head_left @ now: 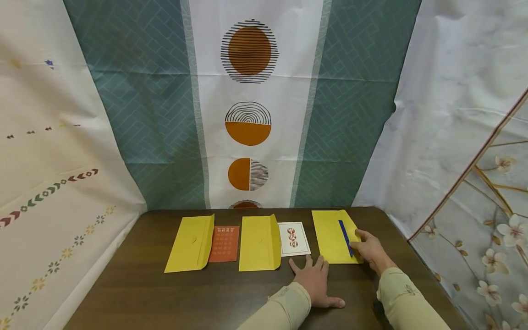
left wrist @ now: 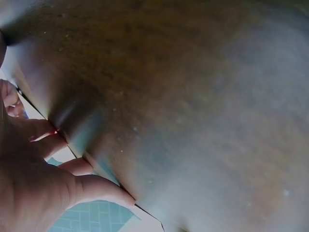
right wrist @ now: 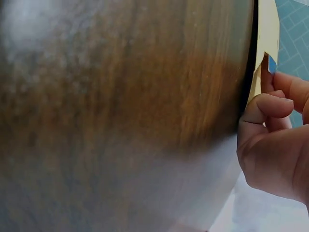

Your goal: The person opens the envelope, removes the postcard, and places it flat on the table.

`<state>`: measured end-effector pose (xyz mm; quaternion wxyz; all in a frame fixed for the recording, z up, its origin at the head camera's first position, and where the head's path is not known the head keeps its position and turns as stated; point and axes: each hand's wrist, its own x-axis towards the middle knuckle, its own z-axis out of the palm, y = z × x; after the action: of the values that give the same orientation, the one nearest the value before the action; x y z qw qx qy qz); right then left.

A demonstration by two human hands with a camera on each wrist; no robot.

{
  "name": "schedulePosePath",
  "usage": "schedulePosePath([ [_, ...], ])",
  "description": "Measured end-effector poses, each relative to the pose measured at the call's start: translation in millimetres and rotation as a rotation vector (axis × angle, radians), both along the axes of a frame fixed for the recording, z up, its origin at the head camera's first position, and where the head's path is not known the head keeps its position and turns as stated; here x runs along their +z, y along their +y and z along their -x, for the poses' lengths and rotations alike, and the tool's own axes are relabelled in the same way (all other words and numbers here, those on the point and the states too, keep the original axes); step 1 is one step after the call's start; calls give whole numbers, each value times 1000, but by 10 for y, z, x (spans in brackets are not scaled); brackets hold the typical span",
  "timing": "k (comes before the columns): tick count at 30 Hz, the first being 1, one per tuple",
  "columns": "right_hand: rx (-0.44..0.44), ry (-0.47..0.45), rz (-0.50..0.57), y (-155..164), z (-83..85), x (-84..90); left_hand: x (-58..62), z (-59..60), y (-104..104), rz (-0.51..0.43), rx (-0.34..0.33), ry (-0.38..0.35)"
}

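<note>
At the right end of the row lies a yellow envelope (head_left: 330, 238). A narrow blue strip (head_left: 345, 238) shows along its flap side. My right hand (head_left: 371, 251) pinches the envelope's right edge between thumb and fingers. From the right wrist, its curled fingers (right wrist: 260, 108) meet the envelope's raised edge (right wrist: 268, 29), with a bit of blue beside them. The left hand (head_left: 313, 282) rests on the table with spread fingers, just below a white card with red print (head_left: 294, 239). Those straight fingers (left wrist: 104, 188) also show in the left wrist view.
Further left on the brown table (head_left: 185, 298) lie a middle yellow envelope (head_left: 257, 243), a red card (head_left: 224, 244) and a left yellow envelope (head_left: 187, 243). A patterned curtain (head_left: 156, 114) hangs behind, with pale cloths on both sides.
</note>
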<state>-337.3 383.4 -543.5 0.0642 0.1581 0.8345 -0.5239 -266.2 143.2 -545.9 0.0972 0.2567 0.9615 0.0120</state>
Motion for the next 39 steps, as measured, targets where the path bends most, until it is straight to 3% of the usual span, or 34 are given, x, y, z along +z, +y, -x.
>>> schedulePosePath([
  [9,73,-29,-67,35,2,-9,-128,49,29,7,1,17],
  [16,-144,27,37,75,-69,-60,-98,26,28,-8,5,13],
  [18,-162,33,46,100,-84,-59,-96,16,31,-8,6,22],
  [29,77,29,-154,101,-99,-2,44,-29,-18,-3,5,4],
  [34,118,57,-192,63,-101,-14,73,-52,-23,1,11,22],
  [39,123,68,-224,45,-93,-48,8,-25,-9,-5,11,16],
])
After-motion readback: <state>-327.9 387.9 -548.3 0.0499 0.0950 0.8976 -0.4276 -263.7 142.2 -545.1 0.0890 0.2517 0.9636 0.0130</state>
